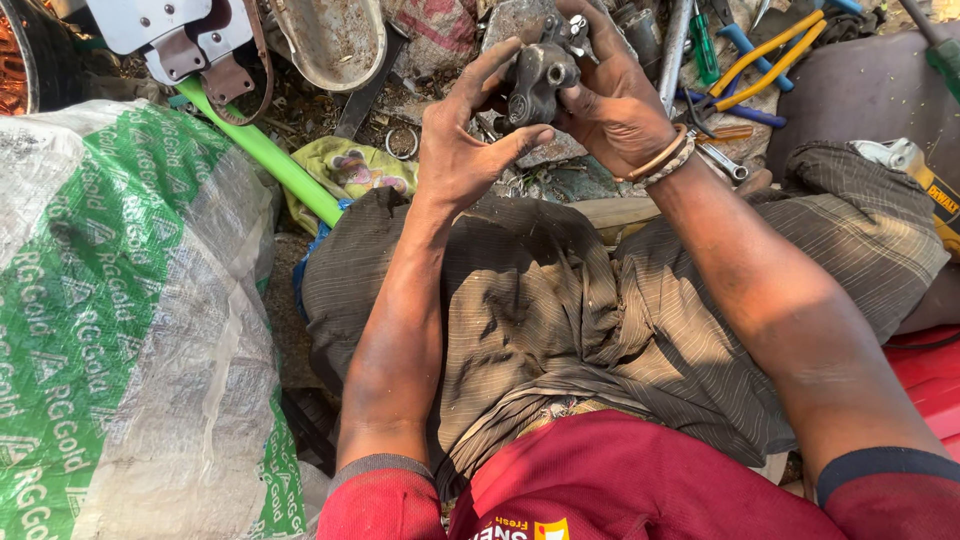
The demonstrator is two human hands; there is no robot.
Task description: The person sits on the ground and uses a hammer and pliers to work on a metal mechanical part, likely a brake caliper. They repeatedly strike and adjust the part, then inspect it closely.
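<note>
A dark, greasy metal machine part [540,75] with round openings and a small bolt on top is held up in front of me over my lap. My left hand [468,135] grips it from the left, thumb under it and fingers curled over its top. My right hand [612,100] clasps it from the right and behind, with bangles on that wrist. I sit with legs folded in dusty brown striped trousers [560,310].
A large white and green woven sack [130,320] fills the left. A green pipe [265,150] lies at upper left beside a metal pan [335,40]. Yellow-handled pliers [765,55], screwdrivers and a spanner [722,160] lie at upper right. A yellow power tool [925,185] lies at the right edge.
</note>
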